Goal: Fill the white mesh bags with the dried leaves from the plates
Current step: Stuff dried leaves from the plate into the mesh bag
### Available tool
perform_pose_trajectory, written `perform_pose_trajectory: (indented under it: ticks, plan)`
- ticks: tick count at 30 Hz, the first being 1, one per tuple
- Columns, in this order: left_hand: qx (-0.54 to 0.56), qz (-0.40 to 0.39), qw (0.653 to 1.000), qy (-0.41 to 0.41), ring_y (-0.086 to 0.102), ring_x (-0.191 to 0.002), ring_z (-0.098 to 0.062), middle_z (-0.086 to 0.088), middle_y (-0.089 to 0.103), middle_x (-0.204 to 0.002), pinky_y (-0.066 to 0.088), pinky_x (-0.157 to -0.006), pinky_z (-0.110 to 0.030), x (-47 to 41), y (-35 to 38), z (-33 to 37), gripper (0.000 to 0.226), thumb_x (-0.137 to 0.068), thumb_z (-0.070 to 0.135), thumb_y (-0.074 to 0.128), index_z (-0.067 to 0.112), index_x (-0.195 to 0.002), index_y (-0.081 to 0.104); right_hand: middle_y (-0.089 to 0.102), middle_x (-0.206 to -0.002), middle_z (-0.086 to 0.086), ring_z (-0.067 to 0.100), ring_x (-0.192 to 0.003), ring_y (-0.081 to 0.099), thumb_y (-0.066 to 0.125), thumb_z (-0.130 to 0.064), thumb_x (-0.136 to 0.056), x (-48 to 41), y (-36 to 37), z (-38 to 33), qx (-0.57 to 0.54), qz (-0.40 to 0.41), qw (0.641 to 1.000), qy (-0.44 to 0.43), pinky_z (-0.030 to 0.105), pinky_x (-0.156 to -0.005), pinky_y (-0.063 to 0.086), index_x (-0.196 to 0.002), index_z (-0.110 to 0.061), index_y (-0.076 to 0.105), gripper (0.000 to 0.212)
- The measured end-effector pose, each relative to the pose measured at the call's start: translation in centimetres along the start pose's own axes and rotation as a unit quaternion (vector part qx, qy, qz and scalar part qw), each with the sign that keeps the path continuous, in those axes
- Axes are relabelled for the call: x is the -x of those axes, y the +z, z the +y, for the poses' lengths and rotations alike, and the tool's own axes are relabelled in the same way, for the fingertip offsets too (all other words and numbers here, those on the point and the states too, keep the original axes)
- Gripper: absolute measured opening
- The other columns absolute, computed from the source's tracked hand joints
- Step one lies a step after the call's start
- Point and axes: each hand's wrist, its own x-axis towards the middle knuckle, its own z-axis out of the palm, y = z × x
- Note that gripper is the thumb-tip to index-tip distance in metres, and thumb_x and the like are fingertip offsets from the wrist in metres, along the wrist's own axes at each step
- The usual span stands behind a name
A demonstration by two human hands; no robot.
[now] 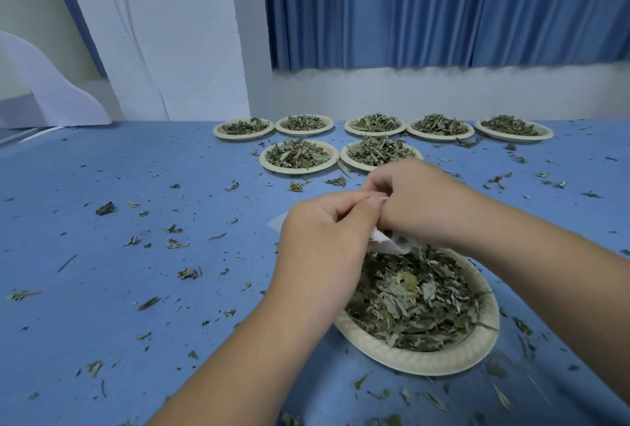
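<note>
Right now both hands meet at the centre of the frame, just above the far rim of the nearest plate [426, 362]. The left hand [324, 234] and the right hand [412, 197] each have their fingers curled in, thumb against forefinger, and pinch the top of the white mesh bag [387, 244] between them. Only a crumpled lower part of the bag shows, hanging beneath the knuckles and touching the heap of dried leaves [409, 303]. The leaves lie directly below and toward the bottom of the frame from the bag, so its mouth likely has to be parted and turned down toward the heap. The right hand sits over the plate and looks better placed to scoop, while the left could keep the bag. The bag's mouth is hidden behind the fingers, so whether it is open, and whether any leaves are inside, cannot be told. A white corner [276, 221] peeks out left of the left hand; it may be part of the same bag or another one. Seven more plates [296, 170] of leaves sit in two rows toward the upper middle, and loose leaf scraps [105, 208] are strewn over the blue surface [102, 153].
</note>
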Motion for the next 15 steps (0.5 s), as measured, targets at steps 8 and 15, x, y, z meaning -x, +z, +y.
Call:
perform_pose_trajectory:
  ticks: [8, 15]
  plan:
    - [-0.044, 0.106, 0.993, 0.027, 0.034, -0.035, -0.001, 0.013, 0.049, -0.046, 0.027, -0.038, -0.013, -1.3, -2.1, -0.2, 0.023, -0.093, 0.018, 0.06, 0.024, -0.078, 0.077, 0.066, -0.085, -0.018, 0.007, -0.079, 0.063, 0.059, -0.063, -0.066, 2.2, -2.0, 1.5, -0.031, 0.023, 0.998, -0.042, 0.031, -0.068, 0.051, -0.096, -0.036, 0.066, 0.041]
    - [-0.086, 0.153, 0.981, 0.087, 0.029, -0.035, -0.002, 0.015, 0.041, -0.041, 0.026, -0.037, -0.012, -1.6, -3.1, 0.0, 0.024, -0.093, 0.021, 0.06, 0.029, -0.077, 0.075, 0.024, -0.119, -0.036, -0.012, -0.107, 0.036, 0.04, -0.082, -0.072, 6.5, -1.6, 2.6, 0.241, -0.193, 0.945, -0.111, 0.024, -0.088, 0.039, -0.133, -0.062, 0.023, 0.066]
